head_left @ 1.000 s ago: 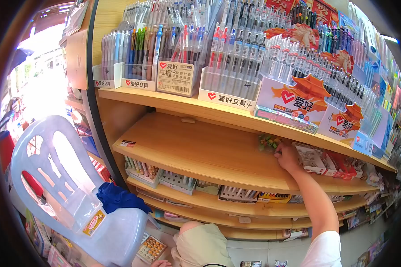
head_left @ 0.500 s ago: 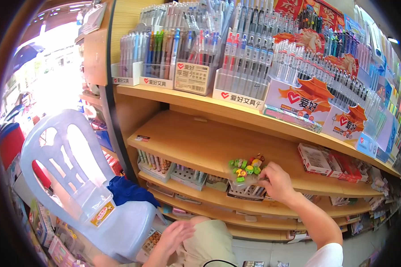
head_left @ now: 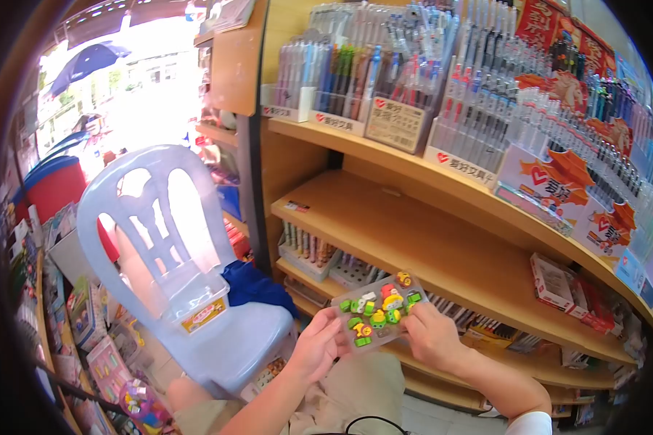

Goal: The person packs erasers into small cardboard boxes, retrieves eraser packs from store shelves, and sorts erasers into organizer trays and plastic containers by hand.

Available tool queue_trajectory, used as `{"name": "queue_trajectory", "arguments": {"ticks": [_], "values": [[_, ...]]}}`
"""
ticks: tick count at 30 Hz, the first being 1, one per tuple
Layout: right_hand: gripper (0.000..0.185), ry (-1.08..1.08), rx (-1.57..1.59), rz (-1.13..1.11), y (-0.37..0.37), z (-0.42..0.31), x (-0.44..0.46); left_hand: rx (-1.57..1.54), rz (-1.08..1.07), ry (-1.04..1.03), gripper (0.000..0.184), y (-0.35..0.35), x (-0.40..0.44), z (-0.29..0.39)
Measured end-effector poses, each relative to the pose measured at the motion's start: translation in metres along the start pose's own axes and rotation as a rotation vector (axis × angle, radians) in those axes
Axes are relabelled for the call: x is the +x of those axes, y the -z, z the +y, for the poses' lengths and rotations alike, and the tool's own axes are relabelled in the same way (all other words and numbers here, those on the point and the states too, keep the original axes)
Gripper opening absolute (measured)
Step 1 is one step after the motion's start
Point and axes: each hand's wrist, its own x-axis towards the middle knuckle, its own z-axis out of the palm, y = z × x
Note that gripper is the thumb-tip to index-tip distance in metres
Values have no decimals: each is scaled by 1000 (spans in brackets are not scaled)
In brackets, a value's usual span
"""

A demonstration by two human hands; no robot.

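Note:
A shallow clear plastic tray (head_left: 390, 335) is held tilted above my lap. Small green, yellow and red cartoon figures (head_left: 379, 319) lie spread across it; whether they are erasers or toys I cannot tell. On the tray's left edge my left hand (head_left: 318, 348) is closed, thumb toward the top side. My right hand (head_left: 437, 339) grips the right edge, its fingers partly hidden behind the tray. Just beyond the tray is the wooden shelf (head_left: 406, 232), and lower shelves with pens in trays show behind it.
To the left stands a light blue plastic chair (head_left: 247, 348) carrying a clear box (head_left: 192, 301) and a dark blue cloth (head_left: 257, 286). Packed pen displays (head_left: 395, 123) line the upper shelf. Red and white boxes (head_left: 559, 286) lie on the right of the middle shelf.
My right hand has brought the tray from near the shelf toward me. My left hand has risen from my lap and taken its left edge. The view has turned left.

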Motion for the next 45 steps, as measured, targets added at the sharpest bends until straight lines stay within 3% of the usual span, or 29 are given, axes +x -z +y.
{"name": "queue_trajectory", "arguments": {"ticks": [5, 16, 21, 28, 32, 38, 41, 45], "values": [[17, 126, 134, -65, -54, -38, 24, 14, 215, -154, 31, 44, -42, 12], [17, 372, 434, -148, -197, -129, 71, 18, 515, -259, 33, 184, -134, 28], [14, 394, 558, -130, -256, -162, 84, 104, 731, -229, 32, 235, -158, 31], [16, 360, 598, -185, -282, -175, 89, 16, 780, -238, 27, 251, -164, 36], [22, 319, 650, -183, -284, -168, 82, 48, 773, -232, 26, 252, -162, 36], [19, -151, 761, -205, -280, -141, 71, 82, 812, -219, 34, 240, -160, 39], [17, -361, 856, -102, -292, -132, 71, 106, 826, -223, 33, 244, -159, 35], [19, -403, 981, -191, -298, -124, 64, 138, 829, -230, 32, 248, -161, 30]]}}
